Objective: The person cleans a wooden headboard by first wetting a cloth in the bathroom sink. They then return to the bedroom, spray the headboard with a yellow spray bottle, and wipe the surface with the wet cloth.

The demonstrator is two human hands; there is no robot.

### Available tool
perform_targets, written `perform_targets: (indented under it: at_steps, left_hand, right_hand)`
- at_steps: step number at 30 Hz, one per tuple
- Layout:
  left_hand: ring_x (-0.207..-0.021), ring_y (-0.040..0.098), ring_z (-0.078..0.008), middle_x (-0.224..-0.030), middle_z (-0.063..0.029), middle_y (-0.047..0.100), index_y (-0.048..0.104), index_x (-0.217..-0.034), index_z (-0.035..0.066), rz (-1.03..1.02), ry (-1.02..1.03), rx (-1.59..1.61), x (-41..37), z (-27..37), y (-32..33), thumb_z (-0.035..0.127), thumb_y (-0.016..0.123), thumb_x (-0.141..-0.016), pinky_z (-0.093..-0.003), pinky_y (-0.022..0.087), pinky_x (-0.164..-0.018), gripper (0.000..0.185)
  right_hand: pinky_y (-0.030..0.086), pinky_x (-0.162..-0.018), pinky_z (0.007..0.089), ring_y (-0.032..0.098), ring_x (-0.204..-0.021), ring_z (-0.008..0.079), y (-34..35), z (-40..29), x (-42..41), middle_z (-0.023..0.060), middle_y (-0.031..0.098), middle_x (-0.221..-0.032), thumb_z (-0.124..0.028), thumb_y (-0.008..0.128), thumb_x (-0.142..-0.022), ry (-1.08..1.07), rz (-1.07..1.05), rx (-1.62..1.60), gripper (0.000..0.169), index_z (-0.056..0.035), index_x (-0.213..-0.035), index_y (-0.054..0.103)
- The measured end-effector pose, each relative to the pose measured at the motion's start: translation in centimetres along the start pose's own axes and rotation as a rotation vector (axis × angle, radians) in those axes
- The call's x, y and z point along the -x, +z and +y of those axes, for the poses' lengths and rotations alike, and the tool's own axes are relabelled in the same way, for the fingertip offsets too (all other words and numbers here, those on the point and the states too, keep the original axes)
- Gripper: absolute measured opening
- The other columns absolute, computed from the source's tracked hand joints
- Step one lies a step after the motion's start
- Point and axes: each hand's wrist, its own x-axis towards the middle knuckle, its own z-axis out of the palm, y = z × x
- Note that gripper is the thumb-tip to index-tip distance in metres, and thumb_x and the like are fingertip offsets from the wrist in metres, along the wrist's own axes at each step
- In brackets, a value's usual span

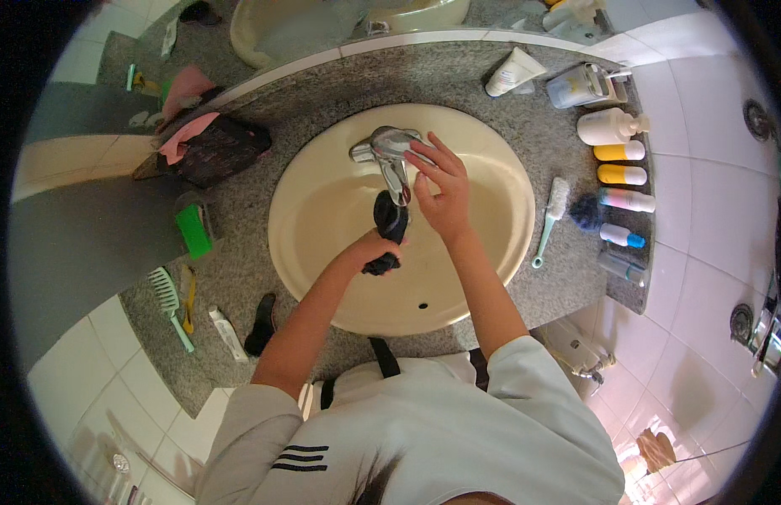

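My left hand (373, 249) grips a bunched black cloth, apparently a sock (389, 214), whose upper part lies right below the spout of the chrome faucet (393, 158). The cloth is over the cream oval sink basin (327, 208). My right hand (442, 196) has its fingers spread at the faucet's lever, the fingertips on or very near it, with nothing held. A second black sock (261, 325) lies flat on the granite counter, left of the basin and beside my left forearm. Whether water runs from the spout is hard to tell.
Along the counter's right edge stand a pump bottle (608, 127), several small bottles and a scrub brush (550, 221). A white tube (513, 72) sits behind the basin. At left are a black bag (217, 151), a green sponge (193, 230), a comb (169, 303) and a smaller tube (227, 333).
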Motion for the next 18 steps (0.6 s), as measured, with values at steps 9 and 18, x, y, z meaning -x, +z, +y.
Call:
perform_targets:
  at_steps: [9,18]
  left_hand:
    - [-0.079,0.062,-0.0267,-0.086,-0.0086,0.06,0.059,-0.097,0.007,0.587,0.683,-1.467,9.0,2.8,0.2,0.006,0.065,-0.069,-0.0382,0.052,-0.067,0.029]
    - [-0.068,0.054,-0.0163,-0.082,-0.0023,0.055,0.058,-0.09,0.009,0.317,1.955,-1.777,15.9,12.4,3.9,0.013,0.064,-0.066,-0.0301,0.048,-0.064,0.025]
  right_hand:
    - [0.046,-0.089,0.0335,0.057,-0.106,0.0233,-0.7,1.1,9.5,0.0122,0.059,-0.119,-0.009,0.052,-0.085,0.609,0.201,-0.303,0.033,-0.0061,-0.117,0.06]
    - [0.04,-0.098,0.0342,0.055,-0.111,0.0193,-1.4,-0.9,5.9,0.0092,0.056,-0.125,-0.048,0.039,-0.095,0.874,-0.644,-1.817,0.057,-0.0081,-0.136,0.04]
